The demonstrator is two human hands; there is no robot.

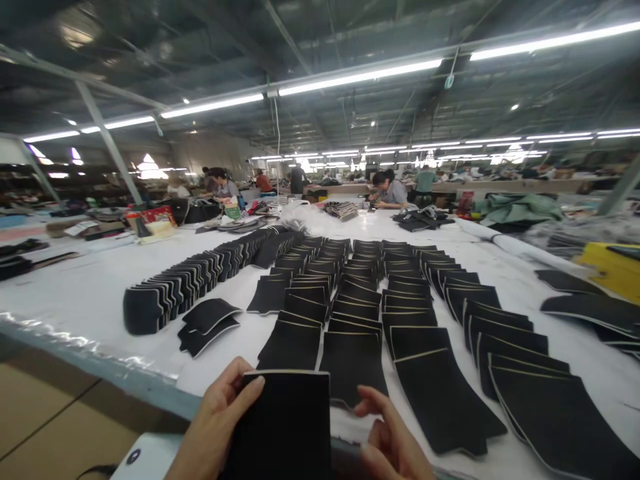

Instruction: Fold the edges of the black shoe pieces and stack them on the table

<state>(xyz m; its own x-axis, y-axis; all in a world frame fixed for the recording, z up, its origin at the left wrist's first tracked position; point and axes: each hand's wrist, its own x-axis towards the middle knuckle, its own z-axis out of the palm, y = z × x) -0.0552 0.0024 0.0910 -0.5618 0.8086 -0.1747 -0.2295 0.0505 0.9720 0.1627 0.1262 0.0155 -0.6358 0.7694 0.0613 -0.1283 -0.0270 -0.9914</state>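
My left hand (215, 417) grips a stack of black cut fabric pieces (283, 427) by its left edge, held upright near the front edge of the table. Just right of the stack, my right hand (390, 443) has its fingers apart and holds nothing. In front of both hands lie several overlapping rows of black cut pieces (360, 300) running away across the white table (90, 287). Another row (190, 277) stands on edge at the left, with two loose curved pieces (207, 323) beside it.
Larger black pieces (590, 307) and a yellow sheet (610, 267) lie at the right. A white device (145, 457) sits below the table edge. Other people (387, 190) work at far tables with piles of fabric. Brown floor shows at the lower left.
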